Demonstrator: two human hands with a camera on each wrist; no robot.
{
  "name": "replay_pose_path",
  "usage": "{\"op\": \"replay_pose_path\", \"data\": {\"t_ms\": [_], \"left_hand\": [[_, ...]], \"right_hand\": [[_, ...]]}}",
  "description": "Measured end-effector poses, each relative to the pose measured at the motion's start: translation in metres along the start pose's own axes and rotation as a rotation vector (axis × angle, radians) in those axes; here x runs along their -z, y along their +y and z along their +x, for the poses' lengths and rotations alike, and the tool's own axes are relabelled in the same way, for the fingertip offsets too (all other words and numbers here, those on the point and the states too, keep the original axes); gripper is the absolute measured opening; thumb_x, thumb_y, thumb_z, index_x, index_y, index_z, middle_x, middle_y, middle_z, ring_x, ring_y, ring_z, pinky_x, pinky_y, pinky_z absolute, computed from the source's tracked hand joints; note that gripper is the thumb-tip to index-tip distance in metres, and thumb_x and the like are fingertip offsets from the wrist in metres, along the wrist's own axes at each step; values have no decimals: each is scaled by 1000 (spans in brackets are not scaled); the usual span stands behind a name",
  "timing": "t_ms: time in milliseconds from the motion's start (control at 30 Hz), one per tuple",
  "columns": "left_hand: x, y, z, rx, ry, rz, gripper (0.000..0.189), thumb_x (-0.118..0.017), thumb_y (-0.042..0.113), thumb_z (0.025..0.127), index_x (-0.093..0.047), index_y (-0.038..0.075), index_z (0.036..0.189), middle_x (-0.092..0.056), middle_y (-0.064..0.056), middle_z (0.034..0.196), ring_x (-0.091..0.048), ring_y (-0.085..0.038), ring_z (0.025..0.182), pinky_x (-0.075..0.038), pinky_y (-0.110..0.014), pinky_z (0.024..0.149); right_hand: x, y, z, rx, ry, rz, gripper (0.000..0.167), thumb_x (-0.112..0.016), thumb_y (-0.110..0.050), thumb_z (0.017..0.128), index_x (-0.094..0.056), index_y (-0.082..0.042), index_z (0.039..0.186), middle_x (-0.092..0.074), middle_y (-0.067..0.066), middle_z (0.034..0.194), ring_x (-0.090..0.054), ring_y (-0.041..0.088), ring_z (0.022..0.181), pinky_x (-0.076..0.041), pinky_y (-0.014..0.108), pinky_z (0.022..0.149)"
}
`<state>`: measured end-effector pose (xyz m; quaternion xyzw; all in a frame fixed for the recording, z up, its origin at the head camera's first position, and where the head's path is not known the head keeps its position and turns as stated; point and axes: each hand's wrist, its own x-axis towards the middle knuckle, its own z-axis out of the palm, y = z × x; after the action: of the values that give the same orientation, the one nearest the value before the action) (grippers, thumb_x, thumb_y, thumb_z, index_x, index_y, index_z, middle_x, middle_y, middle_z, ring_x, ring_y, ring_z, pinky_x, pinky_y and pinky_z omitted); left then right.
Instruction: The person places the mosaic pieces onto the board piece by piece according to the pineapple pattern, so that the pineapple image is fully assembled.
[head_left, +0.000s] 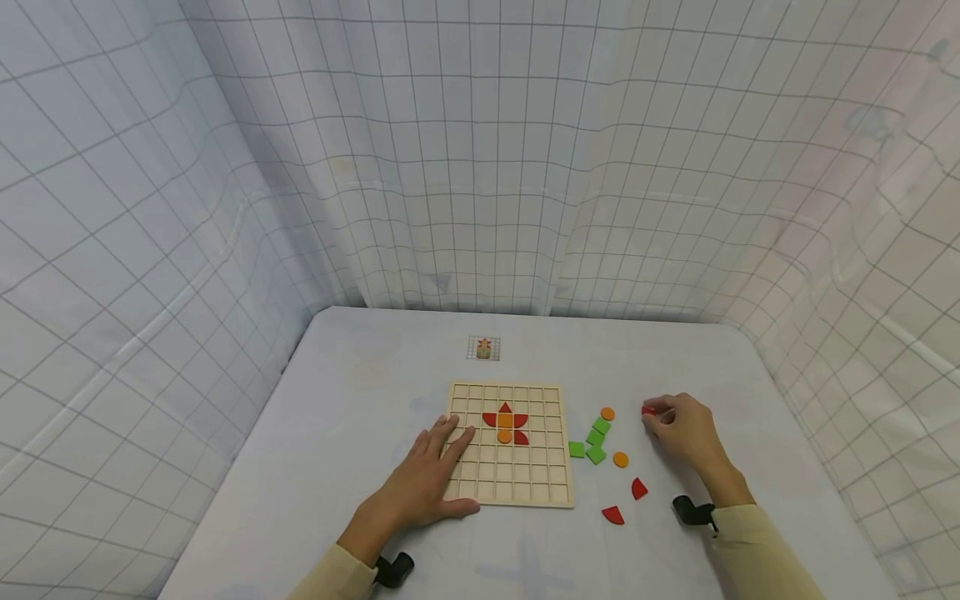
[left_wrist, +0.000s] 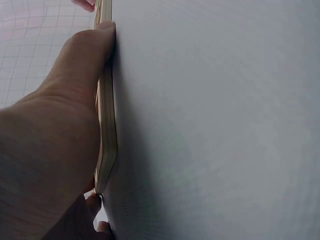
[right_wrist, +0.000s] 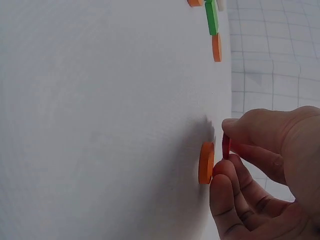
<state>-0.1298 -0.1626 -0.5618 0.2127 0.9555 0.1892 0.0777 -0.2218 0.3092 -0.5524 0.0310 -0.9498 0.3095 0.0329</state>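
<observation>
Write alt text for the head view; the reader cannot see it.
A person's right hand pinches a red piece while the left hand rests on a wooden grid board holding red and orange pieces. Loose green, orange and red pieces lie right of the board, and a small card lies beyond it.

txt/brands/nos.: none being legible, all 3 views | card (head_left: 483, 348) past far edge of board (head_left: 536, 477): showing tiny col. pic on grid, any lettering being too sm. to read | wrist views: showing nil readable
</observation>
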Motion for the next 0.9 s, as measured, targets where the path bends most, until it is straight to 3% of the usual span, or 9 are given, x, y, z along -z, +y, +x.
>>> {"op": "replay_pose_path", "data": {"t_ms": [367, 733, 900], "left_hand": [[2, 2, -1, 4, 1, -4, 117, -90, 68, 96, -36, 12, 184, -24, -24, 193, -21, -49, 182, -28, -69, 144], [0, 0, 1, 3, -2, 5, 118, -88, 70, 97, -35, 13, 184, -23, -23, 193, -21, -48, 182, -28, -69, 145], [0, -1, 0, 5, -7, -2, 118, -88, 70, 97, -34, 13, 185, -23, -23, 194, -20, -49, 182, -27, -69, 145]], "right_hand": [[-3, -10, -2, 45, 42, -12, 20, -85, -8, 104, -87, 2, 121, -76, 19, 107, -69, 28, 95, -55, 26, 77], [-5, -31, -3, 70, 46, 61, 18, -86, -8, 104, -85, 0, 120, -82, 20, 115, -79, 30, 99, -58, 19, 75], [-10, -42, -2, 107, 50, 83, 25, -86, -9, 105, -85, -4, 129, -83, 17, 115, -81, 29, 99, -64, 23, 80]]}}
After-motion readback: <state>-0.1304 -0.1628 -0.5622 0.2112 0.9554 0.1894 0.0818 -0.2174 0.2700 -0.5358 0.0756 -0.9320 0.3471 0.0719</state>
